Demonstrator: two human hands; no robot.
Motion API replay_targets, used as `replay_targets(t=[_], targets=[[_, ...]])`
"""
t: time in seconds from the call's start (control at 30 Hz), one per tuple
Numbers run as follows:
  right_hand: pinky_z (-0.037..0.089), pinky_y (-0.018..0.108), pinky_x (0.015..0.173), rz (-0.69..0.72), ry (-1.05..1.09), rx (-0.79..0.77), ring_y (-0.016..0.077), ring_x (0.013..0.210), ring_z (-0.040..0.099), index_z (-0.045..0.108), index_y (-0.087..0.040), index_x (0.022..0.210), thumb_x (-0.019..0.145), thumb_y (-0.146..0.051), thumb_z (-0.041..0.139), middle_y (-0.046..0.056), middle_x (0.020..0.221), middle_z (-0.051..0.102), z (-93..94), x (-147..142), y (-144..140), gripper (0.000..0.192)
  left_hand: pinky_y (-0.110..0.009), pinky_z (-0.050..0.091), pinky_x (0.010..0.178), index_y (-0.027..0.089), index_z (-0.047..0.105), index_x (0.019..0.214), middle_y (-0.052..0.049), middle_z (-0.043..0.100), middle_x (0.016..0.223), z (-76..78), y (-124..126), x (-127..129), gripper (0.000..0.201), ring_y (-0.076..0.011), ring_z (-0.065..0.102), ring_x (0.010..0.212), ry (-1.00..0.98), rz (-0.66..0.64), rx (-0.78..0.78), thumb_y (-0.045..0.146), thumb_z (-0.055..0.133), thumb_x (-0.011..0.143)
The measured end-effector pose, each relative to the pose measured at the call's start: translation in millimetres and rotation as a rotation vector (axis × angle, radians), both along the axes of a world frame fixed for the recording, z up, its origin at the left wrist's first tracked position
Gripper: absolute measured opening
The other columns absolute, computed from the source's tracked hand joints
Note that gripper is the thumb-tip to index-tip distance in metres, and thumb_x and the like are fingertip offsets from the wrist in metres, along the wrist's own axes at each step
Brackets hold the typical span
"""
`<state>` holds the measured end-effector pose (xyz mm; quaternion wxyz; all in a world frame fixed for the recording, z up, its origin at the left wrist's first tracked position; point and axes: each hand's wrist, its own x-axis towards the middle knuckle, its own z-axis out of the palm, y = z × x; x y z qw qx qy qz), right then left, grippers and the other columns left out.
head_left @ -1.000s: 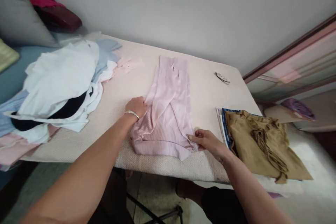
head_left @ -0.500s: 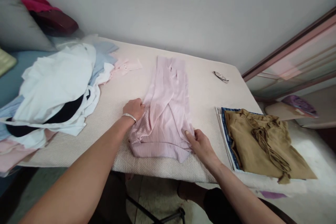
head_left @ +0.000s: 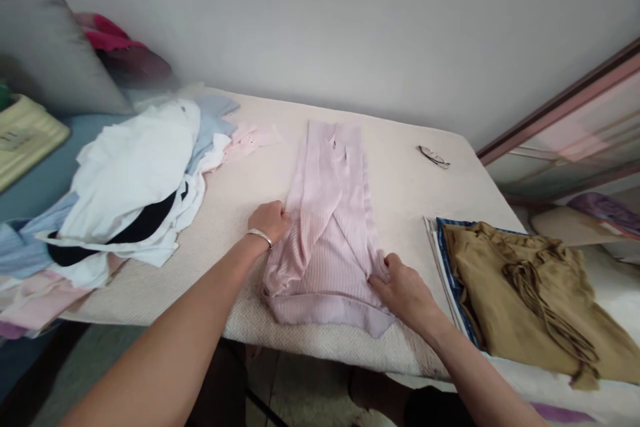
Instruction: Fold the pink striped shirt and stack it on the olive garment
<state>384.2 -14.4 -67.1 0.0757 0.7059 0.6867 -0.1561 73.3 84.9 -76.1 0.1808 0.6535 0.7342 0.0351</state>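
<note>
A pale pink ribbed knit top [head_left: 333, 260] lies in a long narrow shape on the padded table cover, its hem toward me and its sleeves folded inward. My left hand [head_left: 269, 221], wearing a silver bracelet, is closed on the top's left edge about midway up. Lower down, my right hand [head_left: 403, 285] pinches the right edge between thumb and fingers, a little above the hem. Fabric bunches at the lower left, and the hem's right corner sticks out near the table's front edge.
To the left is a heap of white, blue and pink clothes [head_left: 137, 153], beside a grey cushion [head_left: 60, 53] and a yellow container [head_left: 30, 137]. A folded stack topped by brown drawstring trousers [head_left: 500, 293] lies right. Eyeglasses [head_left: 433, 157] rest at the back right.
The view has shifted, so everything sits lower and mostly further right. My right hand has moved slightly up the top's right edge from the hem corner. My left hand keeps its hold.
</note>
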Motion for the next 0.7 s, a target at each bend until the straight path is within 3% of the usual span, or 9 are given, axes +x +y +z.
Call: replay_targets(t=[0.1,0.23,0.37,0.47,0.57,0.7], targets=[[0.035,0.034,0.059,0.069,-0.14,0.109,0.0289,0.072,0.064,0.05,-0.019,0.1,0.096,-0.048,0.053,0.011,0.083,0.064,11.1,-5,-3,0.029,-0.035,0.051,0.086,0.021,0.069,0.094,-0.011,0.074,0.1,1.0,10,2,0.024,-0.0253,0.068,0.1,-0.003,0.045,0.06,0.034,0.049,0.093],[0.045,0.039,0.068,0.232,-0.097,0.392,0.0293,0.081,0.064,0.05,-0.022,0.096,0.1,-0.045,0.046,0.011,0.088,0.061,13.9,-18,-9,0.024,-0.034,0.05,0.092,0.021,0.07,0.095,-0.011,0.073,0.107,2.2,65,8,0.025,-0.0243,0.066,0.109,0.002,0.05,0.128,0.03,0.047,0.094],[0.05,0.036,0.061,0.356,0.099,0.393,0.0256,0.076,0.064,0.049,-0.024,0.1,0.098,-0.027,0.046,0.008,0.09,0.06,-9.5,-31,-19,0.005,-0.036,0.05,0.094,0.018,0.071,0.102,-0.015,0.071,0.115,0.6,139,24,0.029,-0.0268,0.064,0.113,0.011,0.074,0.164,0.035,0.047,0.096],[0.053,0.037,0.059,0.389,0.127,0.393,0.0251,0.074,0.062,0.048,-0.024,0.099,0.093,-0.018,0.048,0.008,0.092,0.058,-27.1,-34,-22,0.008,-0.039,0.051,0.093,0.017,0.071,0.107,-0.018,0.07,0.116,-6.5,180,37,0.031,-0.0299,0.065,0.113,0.018,0.096,0.17,0.037,0.05,0.095],[0.055,0.039,0.059,0.429,0.129,0.423,0.0252,0.074,0.062,0.046,-0.024,0.095,0.093,-0.017,0.047,0.007,0.091,0.056,-33.2,-32,-21,0.008,-0.041,0.05,0.095,0.018,0.071,0.108,-0.018,0.069,0.118,-15.3,203,41,0.028,-0.0307,0.065,0.114,0.029,0.109,0.173,0.034,0.056,0.092],[0.056,0.038,0.057,0.473,0.137,0.45,0.024,0.071,0.061,0.045,-0.023,0.096,0.093,-0.017,0.045,0.005,0.088,0.053,-32.4,-29,-18,0.006,-0.039,0.05,0.096,0.015,0.072,0.108,-0.02,0.069,0.119,-22.8,216,30,0.026,-0.0306,0.064,0.116,0.041,0.146,0.171,0.028,0.057,0.09]])
